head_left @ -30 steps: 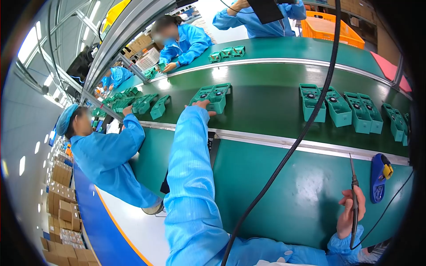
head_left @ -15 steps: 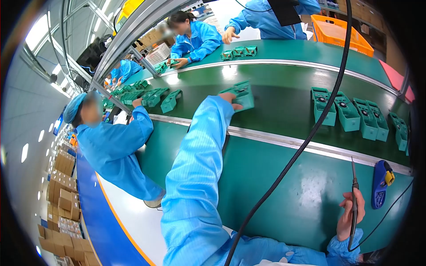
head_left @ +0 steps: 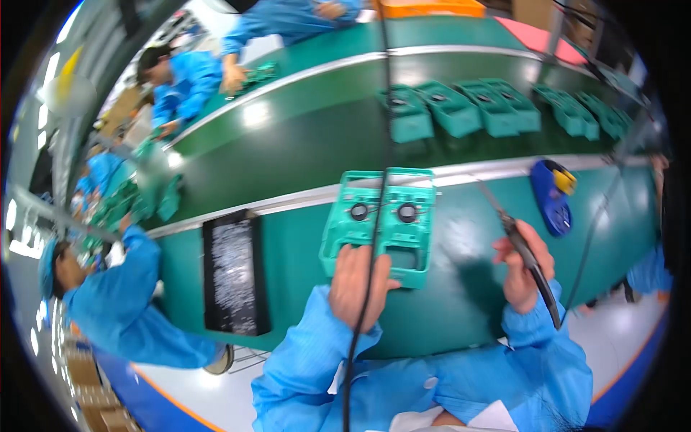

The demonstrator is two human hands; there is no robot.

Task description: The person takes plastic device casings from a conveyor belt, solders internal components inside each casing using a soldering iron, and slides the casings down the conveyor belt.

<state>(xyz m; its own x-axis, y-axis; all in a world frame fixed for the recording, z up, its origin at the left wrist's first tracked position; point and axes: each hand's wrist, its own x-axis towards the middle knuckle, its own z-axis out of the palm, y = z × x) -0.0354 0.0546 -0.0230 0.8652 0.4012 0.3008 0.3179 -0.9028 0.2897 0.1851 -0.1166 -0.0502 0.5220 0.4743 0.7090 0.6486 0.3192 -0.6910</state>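
Note:
A pair of green plastic housings [head_left: 416, 237], each with a round black part, lies on the near green bench, its far edge by the metal rail. My left hand [head_left: 358, 286] is on the near edge of the housings, fingers over the rim and thumb to the right, closed on them. My right hand [head_left: 525, 266] holds a soldering iron [head_left: 529, 259] like a pen, its thin tip pointing up and left, to the right of the housings and apart from them. A black cable hangs in front of the housings and my left hand.
A black tray [head_left: 234, 273] of small pale parts lies left. A blue stand [head_left: 553, 198] with a yellow piece is at right. More green housings [head_left: 450, 108] sit on the belt [head_left: 302, 137] beyond the rail. Co-workers in blue are at left and across.
My left hand has brought the green housings from the belt to the near bench. The view has swung, showing the black tray. My right hand still holds the iron.

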